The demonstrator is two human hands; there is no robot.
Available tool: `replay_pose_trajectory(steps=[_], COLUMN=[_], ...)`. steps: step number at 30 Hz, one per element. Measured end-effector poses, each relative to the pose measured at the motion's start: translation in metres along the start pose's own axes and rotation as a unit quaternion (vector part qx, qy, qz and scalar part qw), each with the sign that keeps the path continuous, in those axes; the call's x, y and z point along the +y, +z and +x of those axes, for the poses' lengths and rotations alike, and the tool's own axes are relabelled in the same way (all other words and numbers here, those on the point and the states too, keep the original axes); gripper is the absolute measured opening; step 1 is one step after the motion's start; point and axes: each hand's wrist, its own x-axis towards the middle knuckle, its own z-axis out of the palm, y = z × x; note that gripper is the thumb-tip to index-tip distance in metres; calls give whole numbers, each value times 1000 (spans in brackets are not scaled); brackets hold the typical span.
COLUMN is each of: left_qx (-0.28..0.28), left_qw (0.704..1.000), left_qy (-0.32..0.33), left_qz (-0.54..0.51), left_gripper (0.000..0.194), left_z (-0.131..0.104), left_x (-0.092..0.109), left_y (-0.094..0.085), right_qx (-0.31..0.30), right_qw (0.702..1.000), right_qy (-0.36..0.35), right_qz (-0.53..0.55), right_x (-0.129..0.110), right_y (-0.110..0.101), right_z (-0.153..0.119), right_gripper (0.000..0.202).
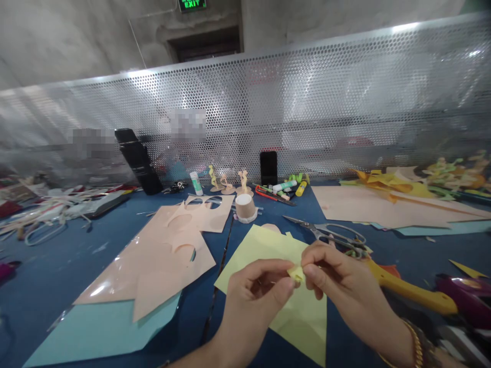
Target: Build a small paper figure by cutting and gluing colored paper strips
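Pinching the small yellow paper (295,274) from 2 sides in the grip of left hand (253,296) and right hand (345,281), above the yellow sheet (245,255) on the blue counter (107,225), work with just the fingertips (284,288), lightly enough not to crush or tear it.

yellow scrap (295,274): matt paper | scissors (315,229): smooth metal | partition (215,87): perforated metal (glossy in patches) | wall (65,41): rough concrete

Yellow paper scrap (296,274) between both hands (255,296) (342,280)
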Motion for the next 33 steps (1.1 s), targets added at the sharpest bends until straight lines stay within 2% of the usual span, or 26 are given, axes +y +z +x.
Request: replay_pose_trajectory(steps=[3, 7, 14, 23, 33], left_qx=[-6, 32, 20, -12, -46], left_qw=[1000, 999, 999, 993, 996], left_qy=[14, 23, 23, 89, 64], left_qz=[-4, 15, 41, 74, 43], left_gripper=[25, 21, 20, 22, 25], left_z=[0, -1, -2, 0, -1], left_x=[-1, -1, -1, -4, -4], left_y=[-1, -1, -1, -2, 0], right_qx=[41, 51, 40, 56, 69], right_qw=[994, 987, 995, 990, 985], right_qy=[-59, -106, -60, -103, -116], right_qz=[-80, -109, -63, -77, -109], right_x=[-3, -3, 2, 4, -3], right_y=[3, 5, 1, 0, 1], right_z=[-2, -2, 1, 2, 1], right_gripper=[14, 9, 10, 7, 12])
